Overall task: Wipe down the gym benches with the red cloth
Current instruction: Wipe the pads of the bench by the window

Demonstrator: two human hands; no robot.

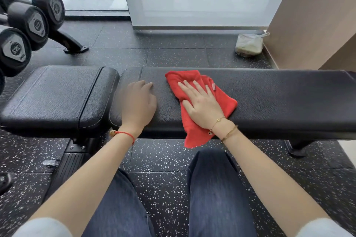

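Observation:
A black padded gym bench (279, 98) runs across the view, its long pad on the right and a shorter seat pad (55, 98) on the left. The red cloth (196, 131) lies spread on the long pad, one corner hanging over the near edge. My right hand (202, 104) presses flat on the cloth with fingers spread. My left hand (137, 102) rests on the bare pad just left of the cloth, fingers curled downward, holding nothing.
Black dumbbells (28, 23) sit on a rack at the far left. A tied plastic bag (249, 44) lies on the speckled rubber floor (163, 159) by a beige wall at the right. A glass partition stands behind the bench. My knees are close under the bench's near edge.

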